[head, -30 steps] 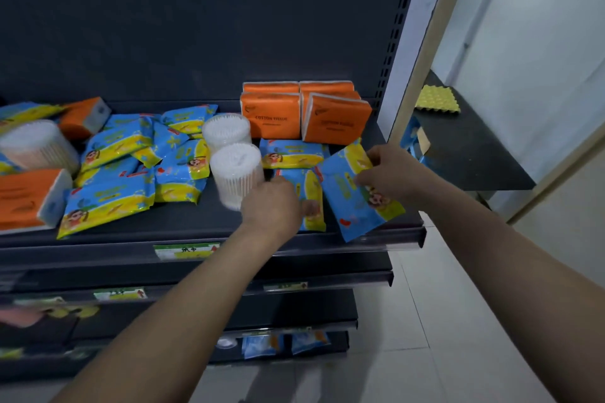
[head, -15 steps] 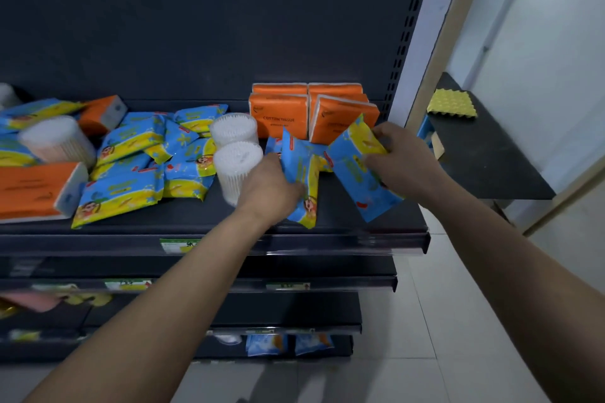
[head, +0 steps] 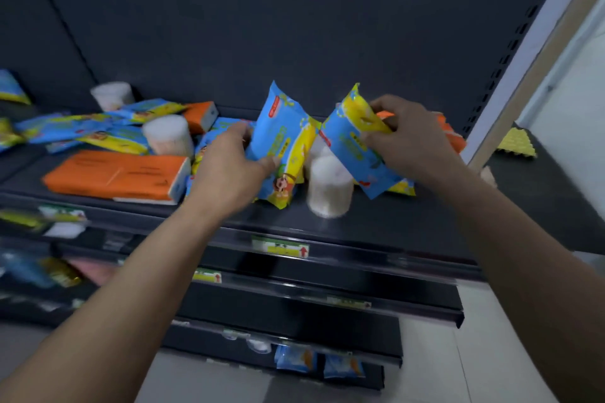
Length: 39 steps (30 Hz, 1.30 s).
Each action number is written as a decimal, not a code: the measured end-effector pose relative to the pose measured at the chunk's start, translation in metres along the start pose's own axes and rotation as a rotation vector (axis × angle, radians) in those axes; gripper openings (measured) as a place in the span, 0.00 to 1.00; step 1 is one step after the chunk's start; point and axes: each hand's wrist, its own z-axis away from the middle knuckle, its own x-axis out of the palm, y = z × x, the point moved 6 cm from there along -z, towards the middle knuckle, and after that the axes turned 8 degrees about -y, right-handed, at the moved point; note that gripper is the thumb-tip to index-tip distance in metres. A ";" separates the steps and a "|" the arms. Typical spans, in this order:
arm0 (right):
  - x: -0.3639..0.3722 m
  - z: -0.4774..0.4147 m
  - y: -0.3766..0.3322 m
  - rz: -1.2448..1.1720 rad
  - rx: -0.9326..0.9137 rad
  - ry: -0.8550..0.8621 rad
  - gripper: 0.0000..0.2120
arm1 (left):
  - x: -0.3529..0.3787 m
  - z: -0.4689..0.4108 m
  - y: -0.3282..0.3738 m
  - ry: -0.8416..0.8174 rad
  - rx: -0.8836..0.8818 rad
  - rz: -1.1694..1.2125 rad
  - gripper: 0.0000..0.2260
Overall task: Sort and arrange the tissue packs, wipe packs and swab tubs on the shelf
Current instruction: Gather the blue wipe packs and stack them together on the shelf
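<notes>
Early on: your left hand grips a wipe pack, your right hand a second pack, jumble to their left unsorted.

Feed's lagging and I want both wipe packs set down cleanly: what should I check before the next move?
1. Left hand grip on left wipe pack: ok, fingers curled round it.
2. Right hand grip on right wipe pack: ok, pinched near its top.
3. Packs clear of each other: cannot tell, their edges meet in view.
4. Swab tub out of the way: not ok, it stands upright between the packs' lower ends.
5. Orange tissue packs behind the right hand tidy: cannot tell, mostly hidden.
</notes>
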 end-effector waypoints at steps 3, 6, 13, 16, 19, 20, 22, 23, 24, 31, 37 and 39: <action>0.036 -0.016 -0.042 0.001 -0.050 -0.041 0.09 | -0.046 0.005 -0.038 0.028 -0.031 0.004 0.11; 0.076 -0.032 -0.089 0.019 -0.109 -0.083 0.09 | -0.093 0.010 -0.076 0.072 -0.055 0.008 0.10; 0.160 -0.057 -0.195 0.021 -0.193 -0.161 0.10 | -0.191 0.020 -0.152 0.176 -0.119 0.024 0.08; 0.196 -0.068 -0.231 0.016 -0.221 -0.197 0.12 | -0.229 0.027 -0.183 0.213 -0.150 -0.012 0.09; 0.230 -0.081 -0.266 0.015 -0.280 -0.231 0.12 | -0.263 0.034 -0.210 0.257 -0.172 -0.035 0.09; 0.241 -0.085 -0.277 0.014 -0.300 -0.244 0.12 | -0.274 0.036 -0.219 0.272 -0.185 -0.051 0.09; 0.263 -0.096 -0.298 0.005 -0.338 -0.272 0.12 | -0.294 0.038 -0.236 0.300 -0.223 -0.069 0.09; 0.275 -0.102 -0.308 -0.008 -0.357 -0.287 0.12 | -0.304 0.039 -0.245 0.314 -0.245 -0.067 0.10; 0.286 -0.109 -0.318 -0.022 -0.375 -0.303 0.12 | -0.313 0.040 -0.253 0.328 -0.263 -0.065 0.10; 0.352 -0.159 -0.371 -0.123 -0.463 -0.429 0.10 | -0.369 0.028 -0.300 0.429 -0.373 -0.118 0.09; 0.395 -0.194 -0.410 -0.148 -0.501 -0.534 0.09 | -0.408 0.015 -0.331 0.492 -0.420 -0.132 0.10; 0.410 -0.203 -0.422 -0.143 -0.493 -0.547 0.10 | -0.422 0.010 -0.343 0.503 -0.420 -0.131 0.10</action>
